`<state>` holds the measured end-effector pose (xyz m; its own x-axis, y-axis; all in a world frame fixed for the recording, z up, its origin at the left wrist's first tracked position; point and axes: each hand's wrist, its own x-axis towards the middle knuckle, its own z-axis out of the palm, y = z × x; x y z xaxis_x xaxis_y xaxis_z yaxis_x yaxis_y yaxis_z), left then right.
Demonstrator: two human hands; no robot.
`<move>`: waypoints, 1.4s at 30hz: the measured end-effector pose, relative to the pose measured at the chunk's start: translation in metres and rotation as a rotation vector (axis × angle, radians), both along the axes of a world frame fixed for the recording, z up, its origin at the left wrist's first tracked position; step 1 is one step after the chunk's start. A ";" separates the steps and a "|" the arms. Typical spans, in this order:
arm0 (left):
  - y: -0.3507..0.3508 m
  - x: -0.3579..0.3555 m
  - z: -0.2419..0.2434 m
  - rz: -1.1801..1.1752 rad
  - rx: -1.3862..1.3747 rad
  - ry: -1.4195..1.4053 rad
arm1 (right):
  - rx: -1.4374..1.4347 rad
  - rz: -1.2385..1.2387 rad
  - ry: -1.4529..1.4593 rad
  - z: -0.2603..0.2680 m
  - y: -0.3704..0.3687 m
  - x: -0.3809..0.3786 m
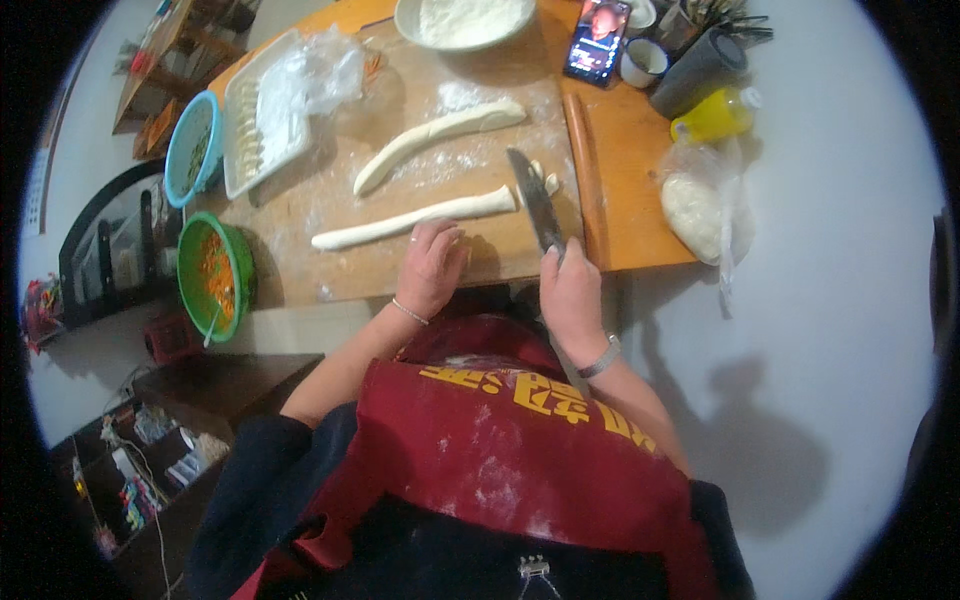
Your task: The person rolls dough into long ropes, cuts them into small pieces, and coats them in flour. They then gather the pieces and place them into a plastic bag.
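My right hand (571,289) grips the handle of a dark-bladed kitchen knife (537,201), its blade lying over the board just right of a dough rope. My left hand (433,262) is at the near side of that long dough rope (412,220), fingers bent; whether they touch it I cannot tell. Small cut dough pieces (552,184) lie beside the blade, partly hidden by it. A second, curved dough rope (439,137) rests farther back on the floury wooden board (300,214).
A wooden rolling pin (587,180) lies along the board's right edge. Around stand a flour bowl (465,39), a white tray (300,150), a blue basin (215,142), a green basin of orange filling (247,270), a phone (598,41), an oil bottle (712,114) and bagged dough (694,214).
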<state>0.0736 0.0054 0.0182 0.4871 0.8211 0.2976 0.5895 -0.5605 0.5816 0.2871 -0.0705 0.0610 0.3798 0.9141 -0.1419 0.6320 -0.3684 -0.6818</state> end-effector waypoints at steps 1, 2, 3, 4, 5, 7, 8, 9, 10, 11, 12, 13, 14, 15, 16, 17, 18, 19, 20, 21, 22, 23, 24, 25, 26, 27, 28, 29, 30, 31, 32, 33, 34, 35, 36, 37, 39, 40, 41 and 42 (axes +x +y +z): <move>-0.003 0.000 0.001 -0.008 0.019 0.001 | 0.057 -0.010 0.000 0.001 -0.001 0.001; -0.003 0.002 0.001 -0.013 0.017 0.002 | 0.039 -0.019 0.019 0.003 -0.003 0.002; -0.002 0.005 0.002 -0.019 0.013 -0.004 | 0.038 -0.017 0.021 0.005 -0.004 0.002; 0.002 0.010 0.002 -0.038 0.026 -0.014 | 0.048 -0.018 0.021 0.006 -0.005 0.002; 0.008 0.015 0.001 -0.054 0.029 -0.020 | 0.057 -0.021 0.023 0.008 -0.005 0.002; 0.023 0.027 -0.002 -0.097 0.048 -0.041 | 0.017 -0.031 0.011 0.011 -0.005 0.000; 0.031 0.034 -0.005 -0.107 0.101 -0.054 | 0.009 -0.037 -0.010 0.013 -0.004 -0.002; 0.040 0.039 -0.009 -0.127 0.087 -0.030 | 0.004 -0.047 -0.033 0.012 -0.002 -0.006; 0.047 0.042 -0.012 -0.144 0.067 -0.003 | -0.009 -0.054 -0.031 0.013 0.000 -0.008; 0.053 0.044 -0.016 -0.164 0.047 0.026 | -0.024 -0.063 -0.028 0.013 0.001 -0.012; 0.059 0.045 -0.020 -0.177 0.003 0.032 | -0.031 -0.075 -0.024 0.013 0.004 -0.015; 0.064 0.045 -0.023 -0.190 -0.041 0.039 | -0.044 -0.083 -0.025 0.014 0.005 -0.018; 0.068 0.045 -0.027 -0.201 -0.095 0.051 | -0.049 -0.091 -0.027 0.014 0.007 -0.021; 0.072 0.043 -0.029 -0.172 -0.138 0.016 | -0.054 -0.104 -0.029 0.015 0.008 -0.023; 0.076 0.042 -0.031 -0.139 -0.191 -0.012 | -0.076 -0.102 -0.047 0.015 0.010 -0.026; 0.079 0.041 -0.032 -0.098 -0.266 -0.022 | -0.100 -0.101 -0.064 0.016 0.012 -0.028; 0.083 0.041 -0.033 -0.079 -0.289 -0.024 | -0.119 -0.102 -0.079 0.017 0.014 -0.029; 0.086 0.040 -0.034 -0.053 -0.332 -0.008 | -0.129 -0.086 -0.095 0.018 0.016 -0.031; 0.090 0.040 -0.033 -0.028 -0.359 -0.002 | -0.134 -0.070 -0.109 0.020 0.018 -0.032; 0.093 0.040 -0.032 -0.026 -0.392 0.018 | -0.111 -0.049 -0.130 0.021 0.020 -0.034; 0.096 0.039 -0.031 -0.026 -0.410 0.027 | -0.134 -0.031 -0.139 0.022 0.023 -0.035; 0.098 0.039 -0.029 -0.026 -0.436 0.040 | -0.129 -0.010 -0.157 0.022 0.025 -0.036; 0.100 0.039 -0.028 -0.035 -0.429 0.033 | -0.110 0.011 -0.179 0.023 0.027 -0.037; 0.101 0.038 -0.026 -0.042 -0.431 0.029 | -0.133 0.019 -0.184 0.023 0.030 -0.038; 0.102 0.038 -0.025 -0.036 -0.439 0.033 | -0.143 0.029 -0.194 0.022 0.031 -0.038; 0.103 0.038 -0.024 -0.049 -0.424 0.027 | -0.152 0.039 -0.204 0.022 0.033 -0.039; 0.103 0.038 -0.023 -0.050 -0.413 0.028 | -0.171 0.046 -0.203 0.021 0.034 -0.039; 0.103 0.038 -0.022 -0.049 -0.404 0.031 | -0.189 0.054 -0.201 0.021 0.035 -0.039; 0.103 0.038 -0.022 -0.053 -0.402 0.024 | -0.197 0.057 -0.200 0.020 0.037 -0.039; 0.103 0.038 -0.022 -0.054 -0.403 0.020 | -0.201 0.071 -0.204 0.019 0.038 -0.039; 0.103 0.038 -0.021 -0.056 -0.402 0.016 | -0.196 0.079 -0.208 0.018 0.038 -0.039; 0.102 0.038 -0.021 -0.060 -0.398 0.013 | -0.187 0.084 -0.211 0.017 0.039 -0.038; 0.102 0.038 -0.021 -0.064 -0.395 0.011 | -0.204 0.094 -0.198 0.016 0.040 -0.038; 0.102 0.038 -0.021 -0.063 -0.390 0.006 | -0.217 0.102 -0.183 0.015 0.041 -0.037; 0.102 0.038 -0.021 -0.070 -0.362 0.002 | -0.223 0.110 -0.172 0.014 0.042 -0.037; 0.101 0.039 -0.021 -0.072 -0.332 -0.004 | -0.217 0.120 -0.167 0.012 0.043 -0.036; 0.101 0.040 -0.020 -0.066 -0.307 -0.008 | -0.187 0.142 -0.166 0.007 0.046 -0.035; 0.100 0.040 -0.020 -0.059 -0.316 -0.005 | -0.188 0.154 -0.168 0.005 0.047 -0.035; 0.100 0.041 -0.020 -0.047 -0.338 0.004 | -0.190 0.166 -0.170 0.002 0.048 -0.035; 0.100 0.041 -0.020 -0.048 -0.355 0.010 | -0.169 0.174 -0.180 0.000 0.048 -0.035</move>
<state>0.1144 0.1057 -0.0018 0.5293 0.8484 -0.0073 0.5738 -0.3517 0.7397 0.2521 -0.0226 0.0612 0.2521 0.9369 -0.2422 0.8006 -0.3425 -0.4917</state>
